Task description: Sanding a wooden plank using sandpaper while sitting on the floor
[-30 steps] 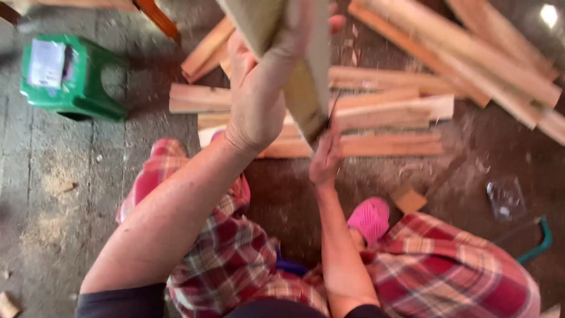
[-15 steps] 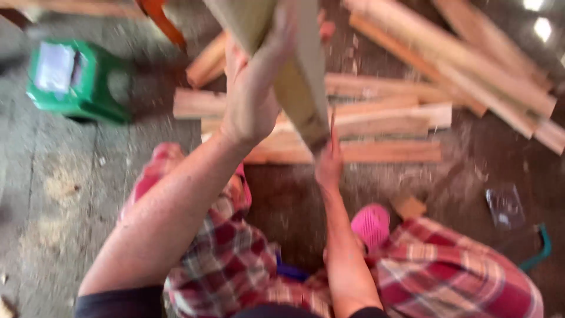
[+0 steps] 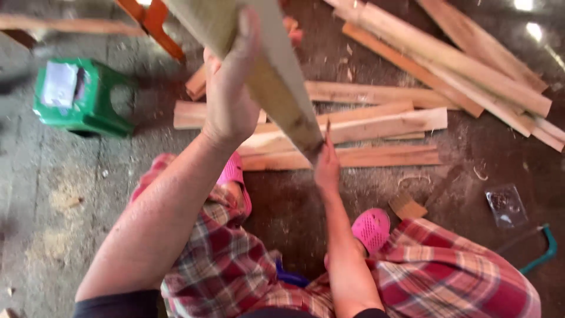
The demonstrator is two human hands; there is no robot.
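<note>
My left hand grips a long wooden plank that rises steeply toward the camera and fills the top middle of the view. Its lower end comes down near my right hand, which pinches a thin dark nail or pencil-like stick held upright against that end. Below the hands lie several pale wooden slats side by side on the floor. My knees in red plaid trousers and pink perforated shoes frame the bottom.
A green plastic stool stands at the left on the grey floor. More long planks lie at the upper right. A small wood block, a clear plastic bag and a green-handled saw lie at the right. An orange object sits at the top.
The view has shifted slightly. My left hand still holds the plank upright, and my right hand has stayed at its lower end with the thin stick.
</note>
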